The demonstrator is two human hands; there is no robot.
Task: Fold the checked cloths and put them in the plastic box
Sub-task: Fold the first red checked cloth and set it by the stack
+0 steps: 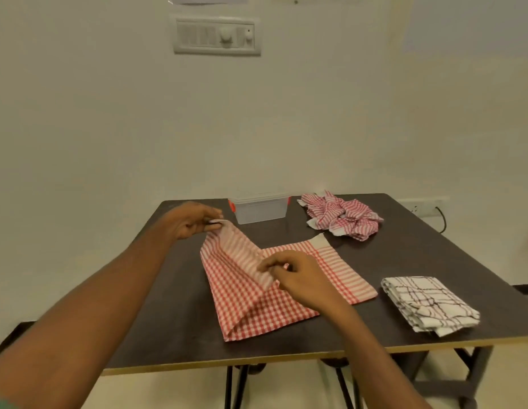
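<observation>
1. The left hand pinches one corner of the red-and-white checked cloth between thumb and curled fingers. It holds the corner raised just left of the clear plastic box, probably to carry that flap over for a fold.
2. The right hand, on the near side of the box, nips the same lifted edge further along. Its fingers are curled in on the fabric, so the edge runs taut between the two grips and can come down straight.
3. The rest of that cloth lies flat on the dark table, in front of the box, which anchors the part being turned.
4. The box stands at the far edge of the table with red clips at its ends. No cloth shows through its walls, so the packing seems yet to begin.
5. Just right of the box sits a crumpled heap of red checked cloths, apparently waiting their turn.
6. Well apart from the box, toward the near right corner, a black-and-white checked cloth rests already folded and out of the working space.
</observation>
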